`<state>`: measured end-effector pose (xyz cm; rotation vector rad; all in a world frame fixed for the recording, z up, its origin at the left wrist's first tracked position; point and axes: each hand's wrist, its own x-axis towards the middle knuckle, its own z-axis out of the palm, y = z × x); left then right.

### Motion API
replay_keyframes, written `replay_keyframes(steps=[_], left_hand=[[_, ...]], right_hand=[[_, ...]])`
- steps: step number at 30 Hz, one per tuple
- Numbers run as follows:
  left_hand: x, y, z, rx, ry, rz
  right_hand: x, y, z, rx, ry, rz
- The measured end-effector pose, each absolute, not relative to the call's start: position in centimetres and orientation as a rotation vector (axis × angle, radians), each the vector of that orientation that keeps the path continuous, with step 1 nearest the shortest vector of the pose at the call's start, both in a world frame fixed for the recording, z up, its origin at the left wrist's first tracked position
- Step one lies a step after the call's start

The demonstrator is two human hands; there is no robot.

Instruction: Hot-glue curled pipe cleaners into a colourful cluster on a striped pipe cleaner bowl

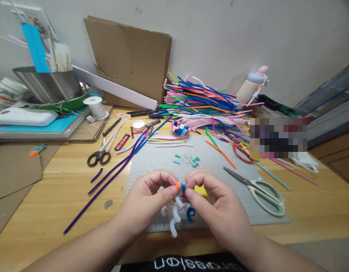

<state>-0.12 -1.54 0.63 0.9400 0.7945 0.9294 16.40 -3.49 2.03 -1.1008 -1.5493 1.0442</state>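
Above the gray gridded cutting mat on the pale wooden bench, I saw the left hand and right hand pinching a small orange-and-blue fuzzy piece between their fingers, presumably to steady it, a white fuzzy spiral strand hanging below.

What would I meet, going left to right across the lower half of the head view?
Orange-and-teal piece → black-handled scissors → left hand → orange-and-blue twist → right hand → pale green scissor handles
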Motion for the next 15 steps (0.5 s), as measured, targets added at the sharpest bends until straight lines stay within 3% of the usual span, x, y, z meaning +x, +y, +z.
replay_keyframes(steps=[15], left_hand=[[-0.02, -1.71, 0.96, 1.022, 0.855, 0.988]], right_hand=[[16.11, -3.85, 1.71, -1.152, -1.661, 0.858]])
